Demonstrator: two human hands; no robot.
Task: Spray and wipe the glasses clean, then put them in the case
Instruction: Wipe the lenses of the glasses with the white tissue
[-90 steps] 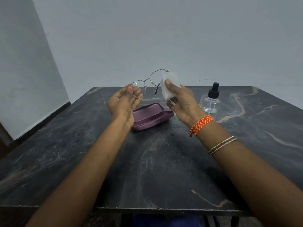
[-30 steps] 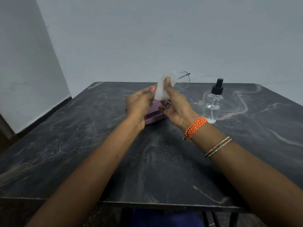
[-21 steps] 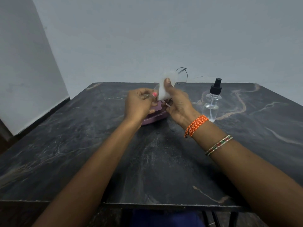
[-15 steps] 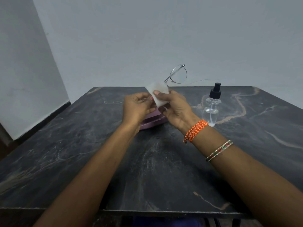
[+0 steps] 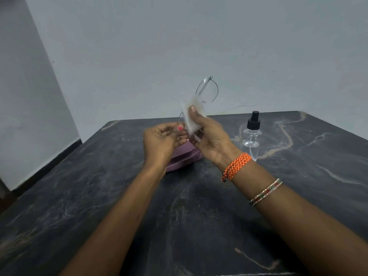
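I can't read any txt, brand, no. or sign anywhere in this view. Spray bottle (image 5: 251,134): clear body, black cap, no label I can make out. Case (image 5: 184,155): plain purple, no logo visible. Cloth (image 5: 192,114): plain white, no print. Glasses (image 5: 207,90): thin wire frame, any marking too small to tell. Table (image 5: 179,216) & wall: no writing.
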